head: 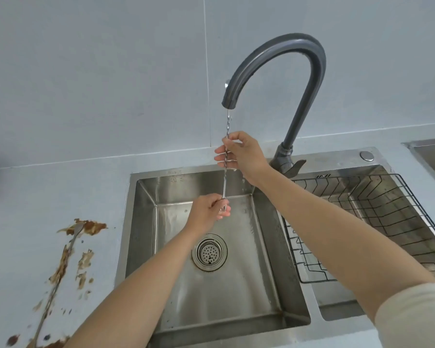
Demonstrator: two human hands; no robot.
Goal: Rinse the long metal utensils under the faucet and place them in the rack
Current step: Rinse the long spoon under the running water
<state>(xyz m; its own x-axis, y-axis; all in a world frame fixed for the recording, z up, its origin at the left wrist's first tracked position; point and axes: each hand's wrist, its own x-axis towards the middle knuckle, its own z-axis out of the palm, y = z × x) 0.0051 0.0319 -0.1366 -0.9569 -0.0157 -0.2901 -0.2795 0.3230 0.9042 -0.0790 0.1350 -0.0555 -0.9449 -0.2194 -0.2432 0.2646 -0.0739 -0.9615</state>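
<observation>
Standing upright under the running faucet (286, 50), the long twisted metal utensil (224, 182) is pinched high on its stem by the right grip (241, 154) and clutched at its lower end by the left grip (207, 209); stiff, light and wet-slick, I'd judge, so the twisted stem gives the surest hold.

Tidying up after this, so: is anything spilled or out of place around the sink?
Yes. Brown sauce is smeared and spattered over the countertop left of the sink, and a long utensil lies in it, dirty.
</observation>
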